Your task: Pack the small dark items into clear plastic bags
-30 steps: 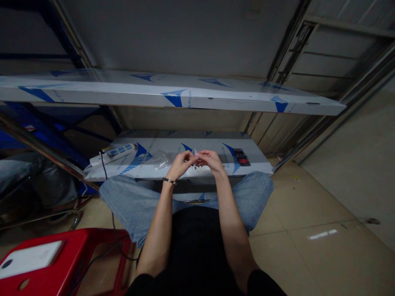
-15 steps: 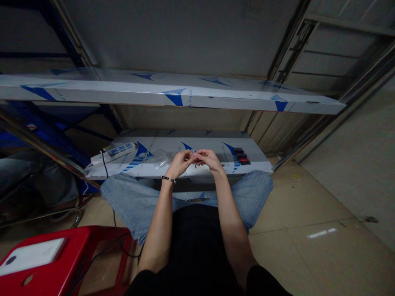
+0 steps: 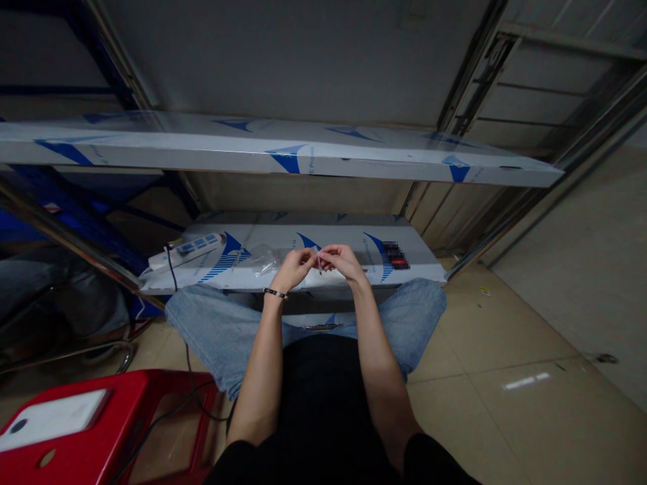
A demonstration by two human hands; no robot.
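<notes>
**Clear plastic piece (image 3: 319,259) pinched between two bare hands**

The small, thin piece sits at the fingertips, just above the front part of the lower shelf (image 3: 344,232). It is too tiny and blurred to make out its exact shape. The left hand (image 3: 296,268) is narrowed to a pinch, thumb and forefinger closed on the piece; the right hand (image 3: 344,261) meets it from the other side with its fingers bent in the same tight grip. The two sets of fingertips touch or nearly touch; which one bears the piece more firmly, I cannot tell.

Beneath the hands lies something flat and whitish, partly hidden by them. Just beside the left hand, a crumpled clear bag (image 3: 263,260) rests on the shelf. A bracelet (image 3: 275,294) of dark and light beads circles the left wrist. Farther right is a red and black item (image 3: 396,256), blurred into blocks. Near the shelf's left end, a white power strip (image 3: 201,246) with blue sockets lies at a slant, a black cable (image 3: 172,271) close by it.

White film with blue marks covers both the lower shelf and the upper shelf (image 3: 202,153). Jeans (image 3: 202,330) spread on either side of the forearms. At lower left, a red stool (image 3: 136,397) carries a white box (image 3: 55,419) with a dark round spot.
</notes>
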